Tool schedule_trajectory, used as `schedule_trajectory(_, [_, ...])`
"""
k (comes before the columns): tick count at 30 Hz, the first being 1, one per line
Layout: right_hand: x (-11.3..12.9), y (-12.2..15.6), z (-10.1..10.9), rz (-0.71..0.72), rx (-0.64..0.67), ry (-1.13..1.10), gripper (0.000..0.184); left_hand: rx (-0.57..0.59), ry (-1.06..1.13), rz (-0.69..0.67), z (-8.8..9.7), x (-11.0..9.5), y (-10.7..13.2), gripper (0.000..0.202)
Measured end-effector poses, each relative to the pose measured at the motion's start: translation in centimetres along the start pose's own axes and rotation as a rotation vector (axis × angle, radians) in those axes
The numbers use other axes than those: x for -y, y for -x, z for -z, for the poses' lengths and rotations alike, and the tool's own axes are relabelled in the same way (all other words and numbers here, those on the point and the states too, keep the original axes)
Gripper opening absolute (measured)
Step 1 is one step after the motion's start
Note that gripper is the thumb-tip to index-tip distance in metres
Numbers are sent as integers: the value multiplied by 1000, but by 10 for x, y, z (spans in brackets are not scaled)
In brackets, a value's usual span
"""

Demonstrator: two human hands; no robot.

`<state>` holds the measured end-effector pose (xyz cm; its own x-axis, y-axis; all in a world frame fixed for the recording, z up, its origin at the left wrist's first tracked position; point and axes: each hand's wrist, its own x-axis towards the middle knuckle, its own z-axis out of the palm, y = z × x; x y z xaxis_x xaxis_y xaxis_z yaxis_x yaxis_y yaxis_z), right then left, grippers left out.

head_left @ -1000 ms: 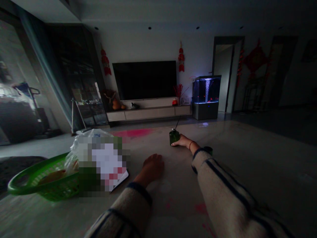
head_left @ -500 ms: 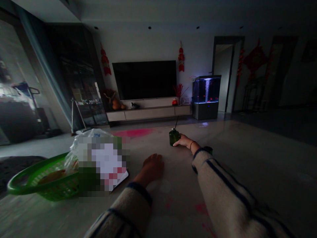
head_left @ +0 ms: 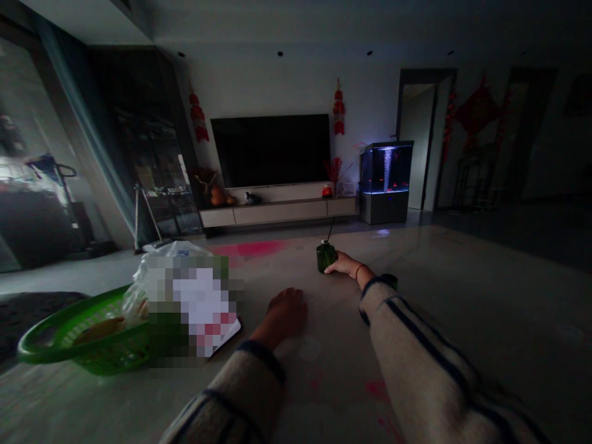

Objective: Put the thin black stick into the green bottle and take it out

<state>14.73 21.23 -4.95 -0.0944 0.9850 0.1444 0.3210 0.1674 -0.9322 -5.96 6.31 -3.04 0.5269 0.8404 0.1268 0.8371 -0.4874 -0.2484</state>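
A dark green glass bottle [head_left: 325, 259] with a pale neck and a thin dark stick rising from it stands upright on the table. My right hand [head_left: 345, 263] is closed around its right side, a red cord on the wrist. Nearer to me, my left hand [head_left: 285, 313] rests on the tabletop with its fingers curled under, and nothing shows in it. Just past my right cuff, a dark green round object [head_left: 391, 280] is partly hidden by the sleeve.
On the left sit a green plastic basket [head_left: 106, 357], a clear plastic bag [head_left: 161, 256] and a blurred-out white item [head_left: 203, 302]. Pink stains mark the pale table [head_left: 333, 370]. Beyond are a TV [head_left: 272, 151], a low cabinet [head_left: 277, 211] and a lit fish tank [head_left: 387, 169].
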Motion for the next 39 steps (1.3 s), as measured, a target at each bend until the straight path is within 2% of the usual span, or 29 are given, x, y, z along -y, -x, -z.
schedule_trajectory(4, [2,3,1,-3,-2,12,42,10,-9,11,-2,1,0,35])
schedule_trajectory(14, [6,8,-2,-36,-60,70,46,3,-12,-6,-3,1,1,33])
schedule_trajectory(19, [13,12,-3,-37,-9,60,35,-28,4,2,-1,0,1,35])
schedule_trajectory(31, [16,14,-3,-46,38,34,29,-2,-53,-28,6,-3,3,34])
schedule_trajectory(39, [11,9,-4,-61,-9,64,32,-33,-22,-18,-3,1,0,35])
